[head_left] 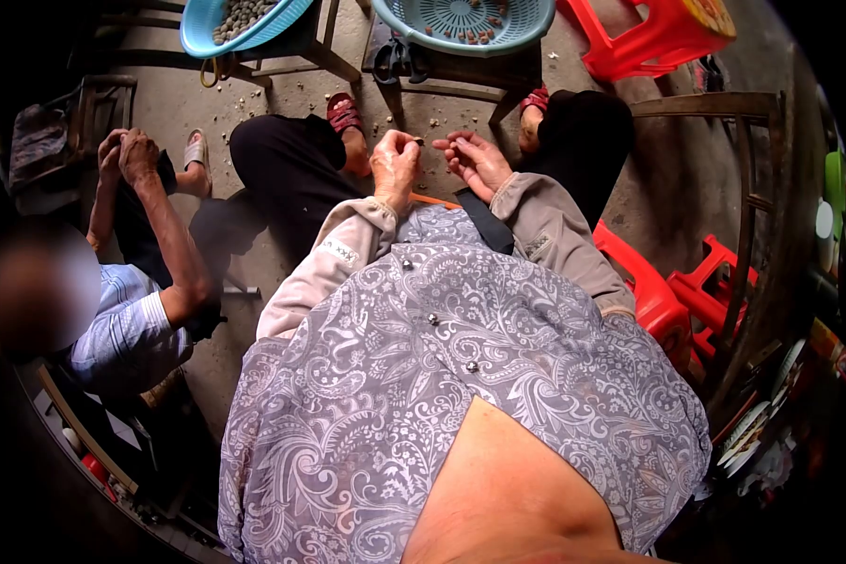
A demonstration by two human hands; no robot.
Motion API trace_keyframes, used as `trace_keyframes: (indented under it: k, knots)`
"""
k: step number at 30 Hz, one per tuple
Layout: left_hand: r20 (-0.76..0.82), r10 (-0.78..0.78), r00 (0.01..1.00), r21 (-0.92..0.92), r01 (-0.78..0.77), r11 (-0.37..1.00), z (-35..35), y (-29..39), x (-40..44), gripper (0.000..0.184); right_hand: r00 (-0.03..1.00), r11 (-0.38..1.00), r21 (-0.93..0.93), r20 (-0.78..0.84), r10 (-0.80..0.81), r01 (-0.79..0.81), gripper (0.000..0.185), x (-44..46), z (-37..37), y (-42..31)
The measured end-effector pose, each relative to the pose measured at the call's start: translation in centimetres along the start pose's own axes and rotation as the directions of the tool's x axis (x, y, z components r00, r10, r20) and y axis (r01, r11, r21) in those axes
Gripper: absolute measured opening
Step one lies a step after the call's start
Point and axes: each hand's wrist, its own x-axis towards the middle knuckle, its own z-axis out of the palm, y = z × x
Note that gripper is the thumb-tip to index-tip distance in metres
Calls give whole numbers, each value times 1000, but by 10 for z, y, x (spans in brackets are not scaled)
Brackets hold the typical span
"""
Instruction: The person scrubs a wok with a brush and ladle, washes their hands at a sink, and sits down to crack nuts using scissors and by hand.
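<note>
My left hand (395,171) is raised over my lap, its thumb and fingers pinched on a small dark piece (418,143) too tiny to name. Close beside it, my right hand (479,167) is turned partly palm up, fingers loosely stretched toward the left one; nothing certain shows in it. A dark flat strip (487,224) lies across my lap below the right wrist. Ahead of my hands, a blue-green plastic colander (470,49) holds several small brown pieces. To its left, a light blue basin (197,38) contains many roundish greyish nuts or seeds.
Black-handled scissors (401,62) rest at the edge of a wooden stool (526,80). Another person's hands (136,153) are together at the left. Red plastic stools (630,47) and a wooden chair (747,160) stand at the right. Pale scraps litter the floor (291,94).
</note>
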Motion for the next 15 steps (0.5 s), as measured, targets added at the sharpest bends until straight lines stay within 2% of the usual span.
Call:
trace_keyframes:
  k: [1, 2, 3, 5, 8, 10, 11, 15]
  knots:
    - [4, 143, 990, 210, -140, 968, -6, -13, 8, 22, 1000, 997, 76, 9, -2, 1, 12, 1, -3, 0]
    - [36, 279, 960, 408, -269, 873, -9, -21, 13, 30, 1000, 995, 103, 13, 6, -8, 12, 0, -2, 0]
    - [27, 430, 903, 548, -373, 749, -9, -30, 15, 35, 1000, 991, 130, 19, 15, -17, 11, 0, -1, -1]
    - [86, 686, 723, 777, -480, 408, -8, -29, 12, 45, 1000, 989, 144, 20, 18, -21, 11, 1, -2, 0]
    - [13, 503, 864, 389, -468, 794, 2, -8, 2, 43, 1000, 995, 98, -5, 15, -15, 12, 1, -3, 2]
    - [46, 308, 950, 195, -311, 930, 3, 2, -5, 39, 999, 998, 54, -39, 19, -17, 12, -1, 0, 0]
    - [79, 207, 975, 98, -215, 972, 3, 6, -7, 36, 999, 998, 57, -23, 24, -22, 11, 0, -1, -1]
    - [209, 112, 971, 73, -129, 989, 1, 15, -7, 28, 997, 997, 65, 66, 46, -50, 13, 1, -8, -1]
